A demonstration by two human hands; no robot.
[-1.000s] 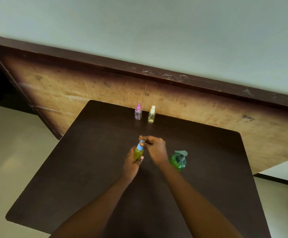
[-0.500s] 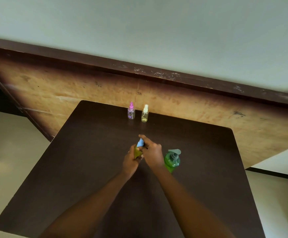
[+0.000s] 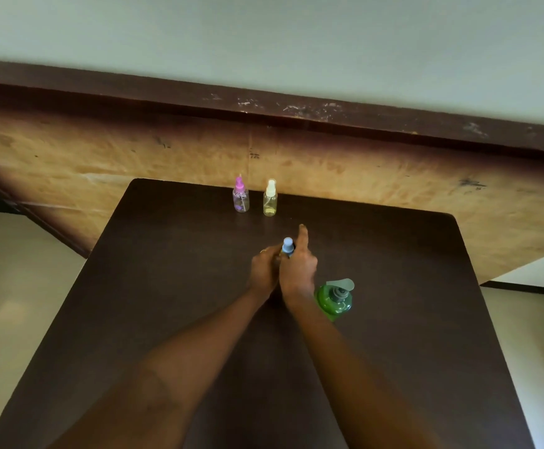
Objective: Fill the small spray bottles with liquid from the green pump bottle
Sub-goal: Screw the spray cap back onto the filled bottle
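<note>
Now the blue-capped spray bottle (image 3: 288,245) shows only its cap, the green body seen earlier buried between the gripping left hand (image 3: 263,272) and right hand (image 3: 299,270) pinching its neck, index straight; green pump bottle (image 3: 335,299) just right of them.

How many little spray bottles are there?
3. A pink-topped bottle and a white-topped bottle stand together near the table's far edge; a blue-topped bottle is held by the left hand and right hand, mostly hidden.
</note>
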